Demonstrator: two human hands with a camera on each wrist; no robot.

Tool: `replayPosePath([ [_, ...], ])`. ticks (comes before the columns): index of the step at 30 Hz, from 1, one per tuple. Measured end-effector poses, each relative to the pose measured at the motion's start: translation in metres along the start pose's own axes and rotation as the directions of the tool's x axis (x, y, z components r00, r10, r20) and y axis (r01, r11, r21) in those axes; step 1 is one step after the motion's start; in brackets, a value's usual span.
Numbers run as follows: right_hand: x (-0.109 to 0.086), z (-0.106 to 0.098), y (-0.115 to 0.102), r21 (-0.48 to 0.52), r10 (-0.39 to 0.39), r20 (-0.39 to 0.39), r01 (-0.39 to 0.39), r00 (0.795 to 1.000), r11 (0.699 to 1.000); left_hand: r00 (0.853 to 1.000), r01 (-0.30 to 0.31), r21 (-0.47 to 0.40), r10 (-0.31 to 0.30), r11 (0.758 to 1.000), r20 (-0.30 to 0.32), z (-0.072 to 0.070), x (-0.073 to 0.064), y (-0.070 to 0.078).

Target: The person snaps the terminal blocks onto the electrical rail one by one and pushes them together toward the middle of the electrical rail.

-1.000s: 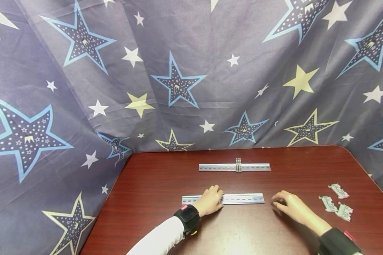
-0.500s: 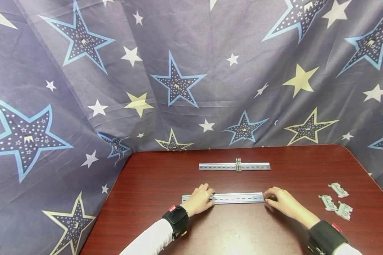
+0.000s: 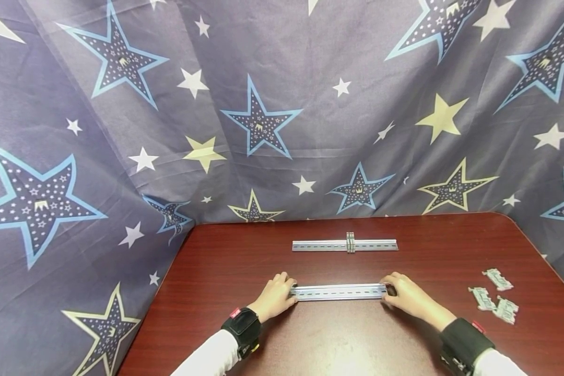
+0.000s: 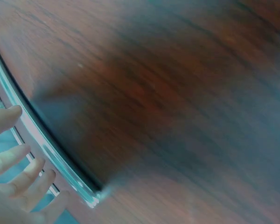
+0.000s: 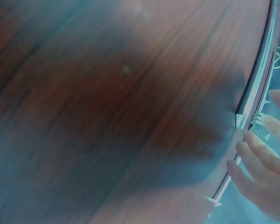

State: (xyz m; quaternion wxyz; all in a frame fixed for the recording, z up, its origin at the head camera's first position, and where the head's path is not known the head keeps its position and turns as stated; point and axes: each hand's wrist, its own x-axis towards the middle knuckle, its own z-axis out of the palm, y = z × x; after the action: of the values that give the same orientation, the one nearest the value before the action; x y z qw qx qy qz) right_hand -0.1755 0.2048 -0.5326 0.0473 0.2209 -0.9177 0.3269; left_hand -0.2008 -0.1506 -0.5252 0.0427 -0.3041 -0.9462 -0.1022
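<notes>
A slotted metal DIN rail (image 3: pixel 340 292) lies crosswise on the table in front of the person. My left hand (image 3: pixel 272 298) holds its left end, thumb at the near edge and fingers at the far edge; that end is hidden under the hand in the head view. At the opposite end, my right hand (image 3: pixel 408 296) grips the rail between thumb and fingers. In the left wrist view, the rail (image 4: pixel 42 135) runs past the thumb and fingertips. The right wrist view has the rail's end (image 5: pixel 242 119) close to the fingers.
Farther back lies a second DIN rail (image 3: pixel 317 245) with a few narrow terminal blocks (image 3: pixel 350 243) clipped near its middle. Several loose grey terminal blocks (image 3: pixel 497 279) lie at the right side of the table (image 3: pixel 225 256). A star-patterned cloth (image 3: pixel 310 130) hangs behind the table.
My left hand has slid leftward along the near rail to its left end. My right hand has moved left from beside the rail onto its right end. The rail has stayed put.
</notes>
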Motion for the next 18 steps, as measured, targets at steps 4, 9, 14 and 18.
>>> replayPosePath([
  [4, 0.003, 0.004, -0.001, -0.026, -0.002, 0.006, 0.002, 1.000, 1.000, 0.999, 0.037, -0.019, -0.037, 0.999, -0.002, 0.002, -0.005, -0.006],
  [9, 0.006, 0.009, -0.002, -0.082, -0.011, 0.005, 0.012, 1.000, 0.997, 0.997, 0.083, -0.059, -0.083, 0.995, 0.003, 0.004, -0.009, -0.011],
  [14, 0.009, 0.015, -0.004, -0.099, -0.015, 0.003, 0.015, 1.000, 0.995, 0.995, 0.100, -0.083, -0.101, 0.991, -0.004, 0.003, -0.014, -0.014],
  [18, 0.012, 0.020, -0.008, -0.114, -0.019, 0.003, 0.019, 1.000, 0.993, 0.995, 0.100, -0.098, -0.101, 0.990, -0.014, 0.003, -0.017, -0.015],
])
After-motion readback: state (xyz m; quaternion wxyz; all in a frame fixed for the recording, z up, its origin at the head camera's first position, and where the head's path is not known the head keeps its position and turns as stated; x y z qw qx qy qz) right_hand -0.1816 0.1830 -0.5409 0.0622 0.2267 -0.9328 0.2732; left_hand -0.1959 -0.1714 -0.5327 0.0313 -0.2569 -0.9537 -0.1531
